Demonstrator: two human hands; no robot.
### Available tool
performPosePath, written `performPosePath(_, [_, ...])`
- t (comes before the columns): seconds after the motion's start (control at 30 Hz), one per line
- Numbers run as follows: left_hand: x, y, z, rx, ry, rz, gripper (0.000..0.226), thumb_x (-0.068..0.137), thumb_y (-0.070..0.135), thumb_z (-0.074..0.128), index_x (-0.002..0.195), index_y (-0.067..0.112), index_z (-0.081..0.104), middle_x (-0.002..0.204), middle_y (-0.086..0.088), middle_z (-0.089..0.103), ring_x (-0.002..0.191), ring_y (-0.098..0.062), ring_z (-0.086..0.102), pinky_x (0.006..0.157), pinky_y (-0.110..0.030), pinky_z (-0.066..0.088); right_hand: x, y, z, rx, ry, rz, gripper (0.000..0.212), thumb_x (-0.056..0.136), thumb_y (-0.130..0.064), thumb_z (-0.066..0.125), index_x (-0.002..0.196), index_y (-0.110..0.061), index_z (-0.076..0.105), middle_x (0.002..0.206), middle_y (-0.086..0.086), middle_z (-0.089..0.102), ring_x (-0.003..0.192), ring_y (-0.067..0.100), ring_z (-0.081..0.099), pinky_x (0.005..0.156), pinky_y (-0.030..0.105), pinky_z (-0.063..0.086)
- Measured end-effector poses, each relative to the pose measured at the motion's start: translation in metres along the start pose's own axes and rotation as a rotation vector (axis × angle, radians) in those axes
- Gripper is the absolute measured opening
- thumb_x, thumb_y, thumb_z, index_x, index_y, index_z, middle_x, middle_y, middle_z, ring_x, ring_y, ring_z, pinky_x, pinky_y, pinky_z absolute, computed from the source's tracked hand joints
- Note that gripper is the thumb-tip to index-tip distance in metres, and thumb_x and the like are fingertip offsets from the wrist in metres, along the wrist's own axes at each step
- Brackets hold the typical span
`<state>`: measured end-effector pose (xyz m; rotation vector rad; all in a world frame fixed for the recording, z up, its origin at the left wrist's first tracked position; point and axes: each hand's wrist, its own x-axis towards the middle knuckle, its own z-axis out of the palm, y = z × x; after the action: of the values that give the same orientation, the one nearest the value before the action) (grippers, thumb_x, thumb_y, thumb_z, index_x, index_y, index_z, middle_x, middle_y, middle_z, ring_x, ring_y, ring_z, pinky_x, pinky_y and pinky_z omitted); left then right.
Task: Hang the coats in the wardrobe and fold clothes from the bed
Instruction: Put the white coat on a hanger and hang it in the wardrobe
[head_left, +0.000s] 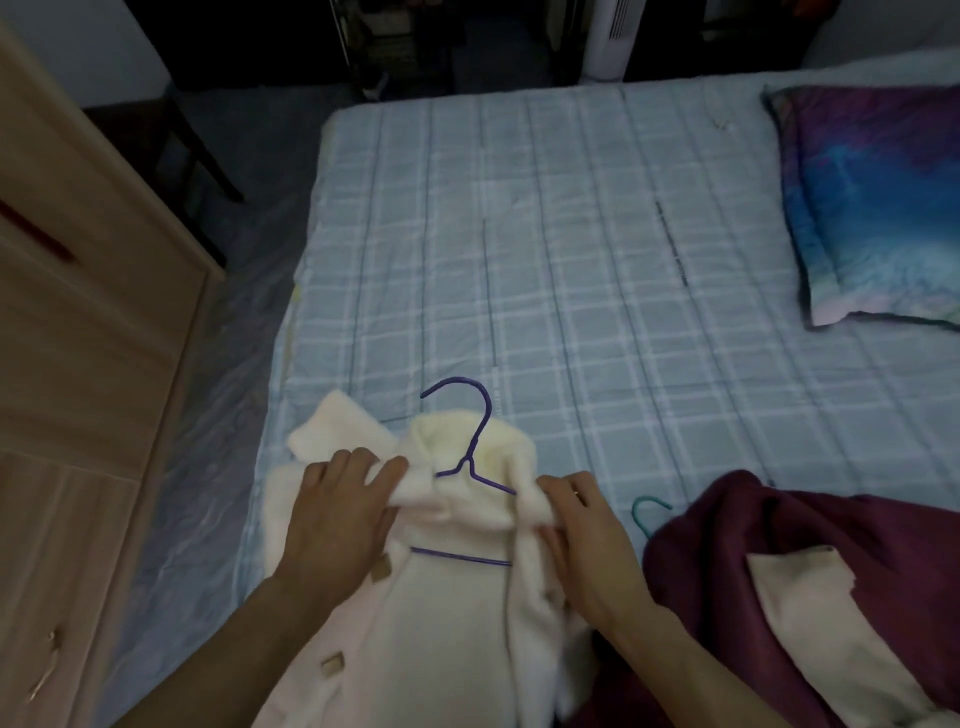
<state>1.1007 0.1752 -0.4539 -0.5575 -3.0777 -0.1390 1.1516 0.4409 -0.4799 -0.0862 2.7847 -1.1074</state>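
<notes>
At the bed's near edge lies a cream fleece coat, with a purple wire hanger inside its collar. The left hand and right hand each grip a lapel. Just right of the coat are a teal hanger and a maroon coat. Farther right is a pillow, and left of the coat is the wardrobe.

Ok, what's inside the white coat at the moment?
A purple hanger: its hook pokes past the collar, its bottom bar shows across the open front. The white coat covers both shoulder ends.
</notes>
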Motion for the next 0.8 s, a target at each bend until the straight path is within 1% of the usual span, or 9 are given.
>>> performPosePath(0.07, [-0.010, 0.005, -0.026, -0.011, 0.061, 0.003, 0.053, 0.059, 0.011, 0.086, 0.108, 0.016, 0.067, 0.096, -0.010, 0.061, 0.082, -0.034, 0.058, 0.068, -0.041, 0.045, -0.014, -0.018, -0.015, 0.013, 0.038, -0.048, 0.032, 0.095, -0.033, 0.049, 0.126, -0.026, 0.054, 0.112, -0.004, 0.043, 0.090, 0.016, 0.056, 0.078, 0.036, 0.050])
performPosePath(0.2, [-0.033, 0.015, -0.080, -0.050, 0.155, 0.053, 0.050, 0.059, 0.011, 0.081, 0.106, 0.014, 0.064, 0.109, -0.008, 0.060, 0.091, -0.033, 0.058, 0.071, -0.040, 0.042, -0.041, -0.055, -0.046, 0.036, 0.148, -0.137, 0.028, 0.095, -0.027, 0.052, 0.122, -0.026, 0.053, 0.113, -0.007, 0.042, 0.088, 0.016, 0.056, 0.074, 0.036, 0.050])
performPosePath(0.27, [-0.043, 0.019, -0.107, -0.060, 0.209, 0.093, 0.045, 0.062, 0.015, 0.077, 0.104, 0.014, 0.063, 0.107, -0.006, 0.059, 0.089, -0.030, 0.057, 0.069, -0.039, 0.040, -0.053, -0.074, -0.063, 0.052, 0.193, -0.170, 0.026, 0.094, -0.029, 0.050, 0.120, -0.027, 0.052, 0.112, -0.008, 0.042, 0.086, 0.015, 0.056, 0.073, 0.037, 0.050])
performPosePath(0.37, [-0.057, 0.028, -0.144, -0.046, 0.306, 0.112, 0.037, 0.067, 0.019, 0.078, 0.099, 0.012, 0.062, 0.102, -0.006, 0.059, 0.085, -0.030, 0.056, 0.066, -0.039, 0.042, -0.069, -0.103, -0.088, 0.045, 0.261, -0.218, 0.026, 0.094, -0.037, 0.044, 0.116, -0.025, 0.054, 0.109, -0.008, 0.044, 0.085, 0.015, 0.057, 0.071, 0.035, 0.051])
performPosePath(0.43, [-0.067, 0.035, -0.169, -0.021, 0.380, 0.107, 0.030, 0.073, 0.025, 0.067, 0.099, 0.012, 0.060, 0.102, -0.006, 0.059, 0.086, -0.029, 0.055, 0.067, -0.039, 0.042, -0.080, -0.122, -0.105, 0.030, 0.315, -0.266, 0.027, 0.093, -0.038, 0.043, 0.113, -0.025, 0.053, 0.108, -0.008, 0.045, 0.084, 0.014, 0.056, 0.070, 0.031, 0.049])
performPosePath(0.5, [-0.077, 0.042, -0.193, -0.018, 0.450, 0.107, 0.029, 0.077, 0.028, 0.058, 0.101, 0.013, 0.058, 0.103, -0.006, 0.058, 0.089, -0.028, 0.053, 0.069, -0.040, 0.043, -0.091, -0.139, -0.122, 0.026, 0.370, -0.313, 0.020, 0.093, -0.034, 0.048, 0.111, -0.027, 0.052, 0.107, -0.011, 0.044, 0.083, 0.011, 0.055, 0.070, 0.027, 0.047])
performPosePath(0.6, [-0.093, 0.049, -0.232, -0.014, 0.536, 0.109, 0.030, 0.076, 0.025, 0.062, 0.102, 0.012, 0.058, 0.105, -0.006, 0.055, 0.091, -0.028, 0.052, 0.070, -0.042, 0.044, -0.108, -0.166, -0.148, 0.002, 0.455, -0.392, 0.022, 0.092, -0.021, 0.060, 0.111, -0.028, 0.052, 0.107, -0.012, 0.045, 0.083, 0.009, 0.054, 0.070, 0.023, 0.045])
performPosePath(0.67, [-0.105, 0.054, -0.259, -0.002, 0.576, 0.111, 0.029, 0.075, 0.023, 0.064, 0.101, 0.012, 0.058, 0.105, -0.006, 0.055, 0.089, -0.029, 0.052, 0.070, -0.043, 0.044, -0.121, -0.184, -0.164, -0.015, 0.501, -0.434, 0.025, 0.092, -0.020, 0.062, 0.112, -0.029, 0.051, 0.107, -0.012, 0.046, 0.083, 0.009, 0.054, 0.070, 0.024, 0.046])
performPosePath(0.8, [-0.131, 0.067, -0.309, 0.042, 0.667, 0.125, 0.027, 0.079, 0.026, 0.060, 0.101, 0.011, 0.060, 0.103, -0.007, 0.056, 0.087, -0.029, 0.050, 0.067, -0.041, 0.040, -0.150, -0.218, -0.199, -0.052, 0.584, -0.505, 0.020, 0.094, -0.029, 0.057, 0.113, -0.031, 0.052, 0.106, -0.013, 0.046, 0.086, 0.011, 0.054, 0.072, 0.030, 0.049])
